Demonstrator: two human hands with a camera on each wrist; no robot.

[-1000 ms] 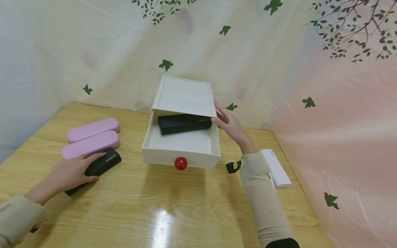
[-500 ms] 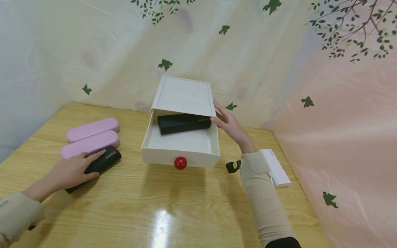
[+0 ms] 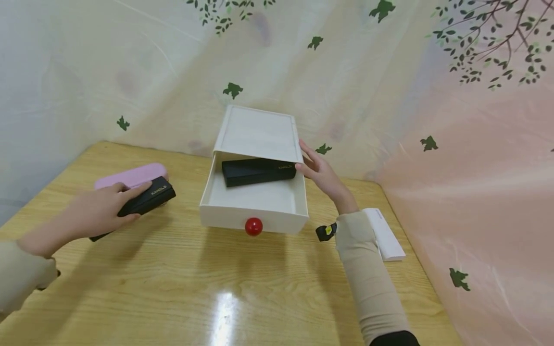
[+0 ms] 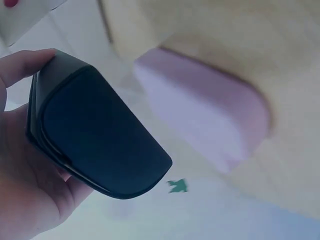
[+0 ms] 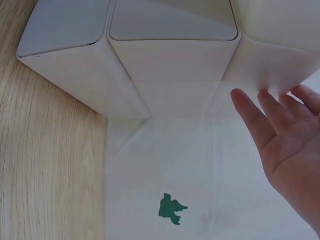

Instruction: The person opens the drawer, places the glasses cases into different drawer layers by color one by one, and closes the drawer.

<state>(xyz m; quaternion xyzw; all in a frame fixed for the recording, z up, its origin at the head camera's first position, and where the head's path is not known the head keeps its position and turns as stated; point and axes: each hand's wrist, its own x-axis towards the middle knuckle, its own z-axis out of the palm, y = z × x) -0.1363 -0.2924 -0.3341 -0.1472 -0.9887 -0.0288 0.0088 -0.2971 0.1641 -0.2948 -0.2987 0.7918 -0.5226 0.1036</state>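
Note:
My left hand point(image 3: 97, 211) grips a black glasses case point(image 3: 149, 196) with gold lettering, held above the table at the left; its end faces the left wrist view. Behind it lies a pink case point(image 3: 144, 174); a second pink one is mostly hidden by the hand. In the middle is a white box point(image 3: 259, 132) whose drawer point(image 3: 242, 216), with a red round knob point(image 3: 253, 226), is pulled out. Another black glasses case point(image 3: 242, 174) lies inside the drawer, toward its back. My right hand point(image 3: 322, 175) rests with extended fingers against the box's right side.
A long white case point(image 3: 384, 235) lies on the wooden table point(image 3: 182, 298) near the right edge. A black strap point(image 3: 324, 233) shows at my right sleeve. Printed cloth point(image 3: 173, 86) hangs behind the table. White, box-like shapes point(image 5: 175, 65) stand beside the hand in the right wrist view.
My left hand has lifted the black glasses case off the table and moved it up and slightly away, now covering the nearer pink case. My right hand and the box have stayed put.

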